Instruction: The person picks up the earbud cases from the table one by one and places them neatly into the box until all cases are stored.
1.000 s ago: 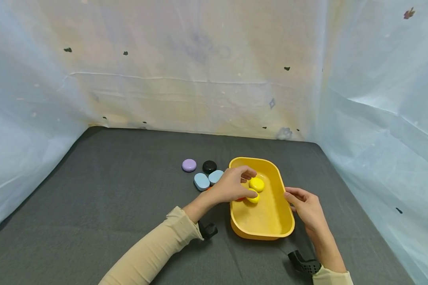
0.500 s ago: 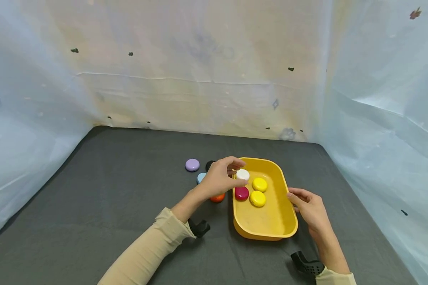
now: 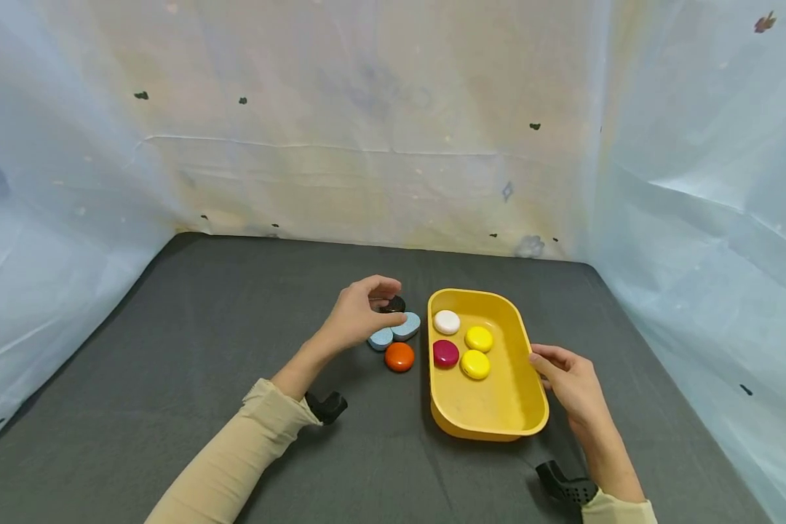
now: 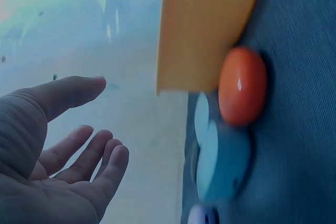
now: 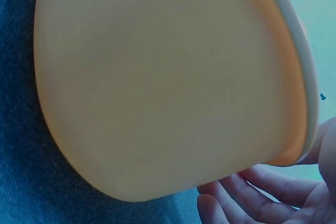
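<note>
Tray [image 3: 487,407] in solid mustard yellow, rounded corners, smooth raised walls and a slim rim, sitting right of centre on the dark grey desk [image 3: 170,422]. Inside, over on the left and toward the far end: a glossy white disc [image 3: 447,322], then a magenta disc [image 3: 445,354] nearer, close to the left wall. Just right of those, a pair of bright yellow discs [image 3: 475,364], one nearer than the other. All chunky and rounded, kinda candy-looking.

Outside, just left of the tray: an orange disc [image 3: 399,357] nearest, two pale blue pieces [image 3: 406,327] farther back, a black disc [image 3: 394,305] farther still, partly covered by fingers. Also a lavender piece [image 4: 200,215], only peeking in at the edge of the left wrist view.

As for the hands: left hand [image 3: 362,311] raised left of the tray by the blue and black bits, thumb and fingers wide apart. Right hand [image 3: 568,382] at the tray's right side, lightly gripping, thumb at the rim, fingers against the outer wall.
</note>
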Tool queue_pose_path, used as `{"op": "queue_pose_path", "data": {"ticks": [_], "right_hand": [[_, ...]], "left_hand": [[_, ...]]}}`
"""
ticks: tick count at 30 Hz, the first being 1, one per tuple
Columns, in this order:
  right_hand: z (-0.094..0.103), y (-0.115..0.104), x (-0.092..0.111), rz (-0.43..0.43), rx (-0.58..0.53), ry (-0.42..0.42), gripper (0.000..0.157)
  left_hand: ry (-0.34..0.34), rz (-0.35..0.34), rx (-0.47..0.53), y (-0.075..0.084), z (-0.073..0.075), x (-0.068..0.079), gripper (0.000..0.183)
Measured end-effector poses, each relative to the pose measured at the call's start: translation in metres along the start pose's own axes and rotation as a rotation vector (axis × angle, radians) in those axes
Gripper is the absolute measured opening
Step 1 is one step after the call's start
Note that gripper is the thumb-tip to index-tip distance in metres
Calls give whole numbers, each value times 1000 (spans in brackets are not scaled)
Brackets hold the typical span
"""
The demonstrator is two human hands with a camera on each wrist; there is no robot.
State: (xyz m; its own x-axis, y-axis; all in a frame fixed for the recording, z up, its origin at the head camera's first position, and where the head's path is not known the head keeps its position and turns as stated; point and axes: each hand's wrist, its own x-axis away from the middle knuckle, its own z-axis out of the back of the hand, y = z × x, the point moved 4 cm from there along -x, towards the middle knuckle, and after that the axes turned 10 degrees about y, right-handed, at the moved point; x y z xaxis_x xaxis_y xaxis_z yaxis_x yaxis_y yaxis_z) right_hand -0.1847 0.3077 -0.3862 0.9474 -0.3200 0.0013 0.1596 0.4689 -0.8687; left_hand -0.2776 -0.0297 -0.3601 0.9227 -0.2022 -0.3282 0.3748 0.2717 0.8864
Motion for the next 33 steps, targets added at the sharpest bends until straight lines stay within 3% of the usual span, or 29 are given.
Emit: {"op": "queue_pose_path", "data": {"ticks": [7, 12, 19, 33], "right_hand": [[-1, 2, -1, -15, 8, -1, 46], [0, 4, 0, -16, 12, 4, 46], [2, 3, 1, -18, 25, 4, 48], [-1, 1, -1, -20, 31, 4, 45]], "left_hand": [[67, 40, -22, -26, 34, -2, 52], [99, 106, -14, -45, 47, -1, 54], [118, 144, -29, -60, 49, -10, 55], [84, 188, -158, -83, 45, -32, 63]]}}
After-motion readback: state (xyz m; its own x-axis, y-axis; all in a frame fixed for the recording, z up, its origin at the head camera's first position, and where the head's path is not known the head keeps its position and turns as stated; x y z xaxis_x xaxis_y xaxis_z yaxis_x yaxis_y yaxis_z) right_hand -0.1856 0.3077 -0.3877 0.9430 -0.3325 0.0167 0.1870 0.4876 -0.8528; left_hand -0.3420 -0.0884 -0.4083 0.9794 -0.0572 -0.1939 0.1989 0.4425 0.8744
